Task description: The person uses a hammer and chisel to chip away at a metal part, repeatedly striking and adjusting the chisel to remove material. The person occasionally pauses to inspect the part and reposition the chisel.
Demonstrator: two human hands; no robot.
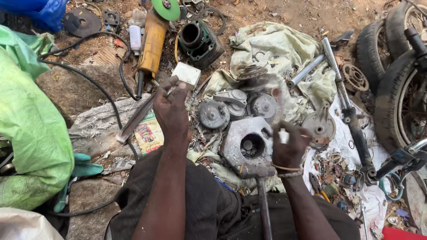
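Right below, resting on the person's lap, is a grey metal engine casing [249,144] with a round bore in its middle, mounted on the end of a steel rod [263,204] that runs down between the knees. The right hand [289,146] sits just beside the casing's right edge, its grip closed round a small pale piece that is blurred, so I cannot say what it is. The left hand [172,110] is raised to the left of the casing, fingers spread and loosely curled, holding nothing and touching nothing.

To my eye the casing is balanced rather than clamped, so any work at the bore would go better with the free hand steadying the housing and the rod kept firm between the legs.

Just beyond the casing lie round grey hub covers [214,114] and a clutch-like disc [251,73] on a crumpled pale cloth [271,44]. To the right, a white sheet [369,195] on the ground carries a scatter of small nuts, rings and bits; a fork tube [344,95] lies across it. Nothing here is a proper container: the cloths serve as trays.

Farther off, on bare dirt, are a yellow angle grinder [152,42] with a green disc, a dark green cylinder block [200,42], and tyres [391,66] at the right.
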